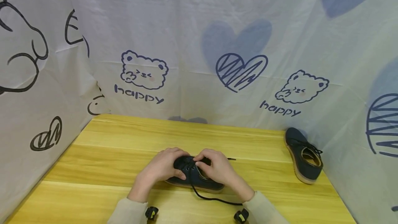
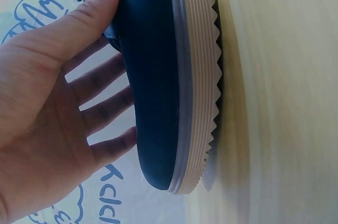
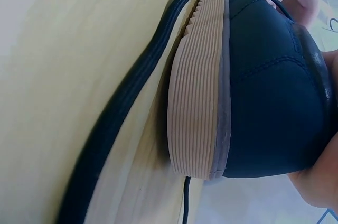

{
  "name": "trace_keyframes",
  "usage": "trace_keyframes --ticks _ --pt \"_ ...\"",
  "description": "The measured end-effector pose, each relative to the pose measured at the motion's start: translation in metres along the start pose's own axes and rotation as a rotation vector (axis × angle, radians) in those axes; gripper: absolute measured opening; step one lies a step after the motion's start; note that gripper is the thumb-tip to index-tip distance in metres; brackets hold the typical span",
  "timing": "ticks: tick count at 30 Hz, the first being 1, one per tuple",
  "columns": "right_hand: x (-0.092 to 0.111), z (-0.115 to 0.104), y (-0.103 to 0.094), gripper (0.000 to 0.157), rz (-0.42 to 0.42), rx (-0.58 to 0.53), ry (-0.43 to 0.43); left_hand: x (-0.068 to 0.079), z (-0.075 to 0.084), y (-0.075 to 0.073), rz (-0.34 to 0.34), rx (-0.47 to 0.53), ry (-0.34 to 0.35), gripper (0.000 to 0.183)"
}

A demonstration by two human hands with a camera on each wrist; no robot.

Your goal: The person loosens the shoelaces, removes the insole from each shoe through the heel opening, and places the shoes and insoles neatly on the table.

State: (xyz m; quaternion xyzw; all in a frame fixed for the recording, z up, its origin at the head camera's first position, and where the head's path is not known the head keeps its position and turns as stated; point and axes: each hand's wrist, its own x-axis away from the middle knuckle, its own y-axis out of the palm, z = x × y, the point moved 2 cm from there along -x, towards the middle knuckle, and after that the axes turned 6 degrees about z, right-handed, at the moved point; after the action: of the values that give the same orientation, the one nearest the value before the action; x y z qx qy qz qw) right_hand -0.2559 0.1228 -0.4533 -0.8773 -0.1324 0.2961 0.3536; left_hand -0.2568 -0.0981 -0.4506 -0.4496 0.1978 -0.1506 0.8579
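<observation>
Shoe (image 1: 205, 182) sits between the surface's (image 1: 102, 161) side edges, lace (image 1: 214, 199) trailing, tying seemingly unfinished; left hand (image 1: 163, 165) grips it, fingers (image 2: 103, 80) spread; right hand (image 1: 219, 167) appears to pinch lace; other shoe (image 1: 298, 158), near right edge, looks tied.

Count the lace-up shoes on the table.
2: one dark lace-up shoe touched by the left hand and right hand, the other shoe far right on the table.

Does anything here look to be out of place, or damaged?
One lace hangs loose over the side of the near shoe, looking untied; the far shoe shows no such trailing end. No damage is visible.
</observation>
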Motion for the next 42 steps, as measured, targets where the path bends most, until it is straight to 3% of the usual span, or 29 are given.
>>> trace_keyframes --ticks 5,12,22,34,42 --pt "-0.001 0.001 -0.001 0.01 -0.018 -0.069 0.08 0.0 0.001 0.0 -0.001 0.003 -0.004 0.067" --pt "-0.001 0.002 0.0 0.01 -0.01 -0.105 0.123 0.0 0.001 0.0 -0.002 -0.001 -0.012 0.068" --pt "-0.002 0.002 0.003 0.009 0.045 -0.065 0.168 0.0 0.0 0.0 -0.005 0.008 -0.009 0.069" --pt "0.004 -0.01 -0.003 0.024 0.043 0.127 -0.009 0.0 0.002 -0.001 -0.005 -0.014 -0.025 0.07" --pt "0.003 -0.017 -0.004 0.023 0.078 0.174 -0.27 0.0 0.001 -0.001 -0.007 -0.011 -0.015 0.069"
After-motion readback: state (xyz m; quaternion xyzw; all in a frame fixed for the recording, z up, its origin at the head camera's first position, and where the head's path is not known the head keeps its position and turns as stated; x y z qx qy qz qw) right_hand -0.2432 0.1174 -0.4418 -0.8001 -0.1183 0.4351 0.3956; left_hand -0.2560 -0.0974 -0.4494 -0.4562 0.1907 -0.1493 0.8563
